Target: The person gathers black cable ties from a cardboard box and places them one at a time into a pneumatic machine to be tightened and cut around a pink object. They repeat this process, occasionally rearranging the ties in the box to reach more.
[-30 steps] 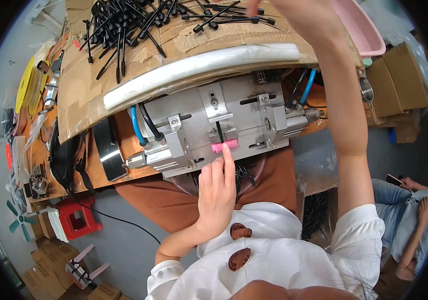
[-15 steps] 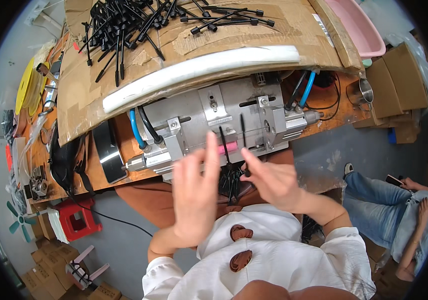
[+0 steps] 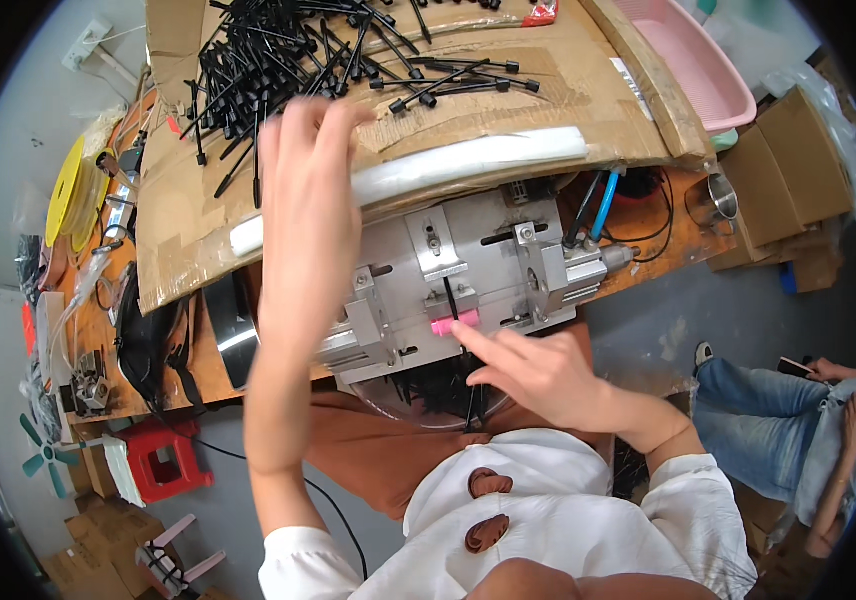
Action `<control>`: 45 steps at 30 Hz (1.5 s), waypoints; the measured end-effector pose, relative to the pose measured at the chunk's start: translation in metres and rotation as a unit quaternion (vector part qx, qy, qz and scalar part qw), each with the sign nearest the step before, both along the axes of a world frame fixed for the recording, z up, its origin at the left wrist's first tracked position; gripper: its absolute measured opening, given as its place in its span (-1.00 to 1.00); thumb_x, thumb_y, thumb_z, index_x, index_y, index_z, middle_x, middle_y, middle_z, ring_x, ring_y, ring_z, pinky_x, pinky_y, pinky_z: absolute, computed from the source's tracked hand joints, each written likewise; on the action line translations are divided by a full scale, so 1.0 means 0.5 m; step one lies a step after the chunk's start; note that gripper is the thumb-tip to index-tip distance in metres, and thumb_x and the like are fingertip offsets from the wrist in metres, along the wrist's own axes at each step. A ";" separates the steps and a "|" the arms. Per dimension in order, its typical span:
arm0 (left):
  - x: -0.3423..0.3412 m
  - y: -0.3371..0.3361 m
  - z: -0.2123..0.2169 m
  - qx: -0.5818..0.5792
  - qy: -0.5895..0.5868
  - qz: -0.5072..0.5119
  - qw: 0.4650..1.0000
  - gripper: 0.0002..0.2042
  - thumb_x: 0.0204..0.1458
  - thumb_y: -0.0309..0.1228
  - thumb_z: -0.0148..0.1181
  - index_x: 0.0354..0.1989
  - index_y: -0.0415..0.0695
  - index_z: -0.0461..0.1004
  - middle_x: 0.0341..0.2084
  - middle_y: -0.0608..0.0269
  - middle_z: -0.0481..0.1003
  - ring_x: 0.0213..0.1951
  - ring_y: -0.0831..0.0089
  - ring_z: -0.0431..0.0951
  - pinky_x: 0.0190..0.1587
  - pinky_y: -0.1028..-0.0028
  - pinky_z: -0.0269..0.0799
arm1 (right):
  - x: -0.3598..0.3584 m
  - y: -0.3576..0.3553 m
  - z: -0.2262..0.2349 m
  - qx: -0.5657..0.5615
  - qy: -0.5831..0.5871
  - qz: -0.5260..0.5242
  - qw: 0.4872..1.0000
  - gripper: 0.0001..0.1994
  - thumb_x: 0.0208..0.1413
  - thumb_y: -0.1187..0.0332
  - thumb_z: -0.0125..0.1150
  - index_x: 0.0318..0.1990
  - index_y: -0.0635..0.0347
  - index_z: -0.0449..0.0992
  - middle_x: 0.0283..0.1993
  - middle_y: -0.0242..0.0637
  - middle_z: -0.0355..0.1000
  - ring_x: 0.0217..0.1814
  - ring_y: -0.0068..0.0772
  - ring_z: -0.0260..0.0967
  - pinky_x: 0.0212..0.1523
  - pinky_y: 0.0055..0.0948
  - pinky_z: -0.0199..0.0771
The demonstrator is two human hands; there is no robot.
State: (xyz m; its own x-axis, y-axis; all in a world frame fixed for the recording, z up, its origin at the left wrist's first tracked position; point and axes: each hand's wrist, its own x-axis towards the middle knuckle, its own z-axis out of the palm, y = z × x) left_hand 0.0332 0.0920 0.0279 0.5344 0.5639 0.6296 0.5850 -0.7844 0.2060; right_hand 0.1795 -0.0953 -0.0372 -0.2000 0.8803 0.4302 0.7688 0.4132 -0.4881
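My left hand [image 3: 308, 210] reaches over the front edge of the cardboard. Its slightly blurred fingers are bent and apart at the near side of a heap of thin black rods with thick capped ends [image 3: 248, 85]; nothing shows in them. My right hand [image 3: 543, 372] is in front of the metal fixture [image 3: 398, 245], its index finger stretched out to a pink block [image 3: 455, 322]. The fingertip touches or nearly touches the block. One black rod [image 3: 450, 290] lies across the block, pointing away from me. Below, a clear round container [image 3: 373, 400] with black rods rests at my lap.
A white padded strip [image 3: 468, 160] runs along the cardboard edge. Blue air tubing [image 3: 604, 205] and black cables stand at the fixture's right. A dark phone-like slab [image 3: 231, 335] lies to its left. A pink basket [image 3: 693, 70] is at the far right. Another person [image 3: 798, 430] sits at right.
My left hand has moved from the fixture up and away to the heap. My right hand has let go of the upright black rod and lowered its index finger to the pink block.
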 end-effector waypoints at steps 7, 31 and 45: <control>0.084 0.154 0.016 -0.066 0.063 -0.084 0.992 -0.77 -0.08 -0.72 0.09 -0.22 -0.22 0.40 -0.27 0.07 0.47 -0.12 0.09 0.43 -0.05 0.28 0.34 | 0.139 0.159 0.136 0.238 -0.064 -0.100 0.964 -0.82 -0.04 0.46 0.27 -0.24 0.20 0.52 -0.49 -0.31 0.44 -0.54 -0.34 0.41 -0.59 -0.41 0.36; -0.116 -0.290 -0.109 -0.155 -0.032 0.096 0.983 -0.23 -0.25 -0.69 0.32 0.27 -0.29 0.19 -0.39 0.19 0.32 -0.33 0.31 0.29 -0.22 0.38 0.28 | 0.028 0.424 0.190 0.024 -0.313 0.149 0.938 -0.78 -0.09 0.42 0.24 -0.24 0.20 0.47 -0.23 -0.25 0.47 -0.11 -0.17 0.46 -0.17 -0.24 0.47; -0.006 -0.339 -0.218 -0.130 0.110 0.062 0.983 -0.41 -0.05 -0.48 0.19 0.21 -0.36 0.23 -0.33 0.19 0.33 -0.32 0.35 0.34 -0.25 0.43 0.32 | 0.129 0.298 0.240 -0.126 0.427 0.055 0.894 -0.76 0.15 0.37 0.12 -0.10 0.33 0.50 -0.44 -0.29 0.43 -0.35 -0.56 0.43 -0.40 -0.56 0.45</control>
State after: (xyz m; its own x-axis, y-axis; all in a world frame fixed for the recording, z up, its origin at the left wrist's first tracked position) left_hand 0.0302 -0.0777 -0.0810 0.5594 0.7596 0.3319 0.7254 -0.6423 0.2474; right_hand 0.2440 0.0539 0.0830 0.0152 0.9661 0.2576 0.0337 0.2570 -0.9658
